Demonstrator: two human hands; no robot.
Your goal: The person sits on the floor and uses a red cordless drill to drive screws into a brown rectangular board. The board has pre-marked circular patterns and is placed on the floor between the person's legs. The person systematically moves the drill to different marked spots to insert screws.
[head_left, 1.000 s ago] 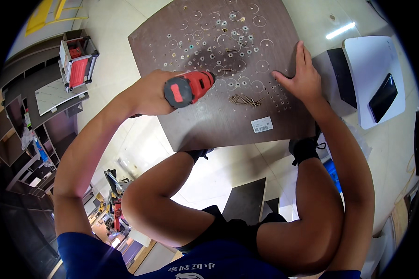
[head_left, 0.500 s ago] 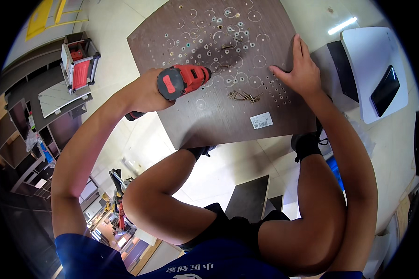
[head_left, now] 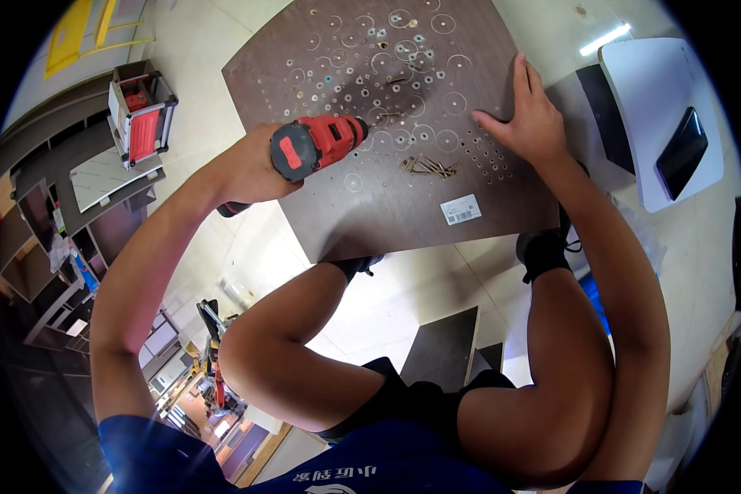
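My left hand [head_left: 251, 169] is wrapped round a red and black cordless drill [head_left: 317, 146], whose nose points right and slightly away from me over a dark brown board [head_left: 370, 218]. Just past the drill's tip, a screw [head_left: 389, 114] is in line with it; whether bit and screw touch I cannot make out. Farther off, another screw [head_left: 398, 80] is on the board. A small pile of brass-coloured screws [head_left: 428, 167] lies nearer to me. At the board's right edge rests my right hand [head_left: 528, 123], empty, thumb and fingers spread. Many drilled holes and ring marks cover the board.
To the right, a dark phone [head_left: 682, 154] lies on a white-topped stool [head_left: 626, 99]. A red and grey tool case [head_left: 144, 123] and dark shelving panels [head_left: 45, 206] stand at the left. Below, between my legs, is a dark panel [head_left: 440, 350].
The drill has shifted very slightly left and toward me, along with a small shift of the whole view. My right hand keeps its place on the board's edge.
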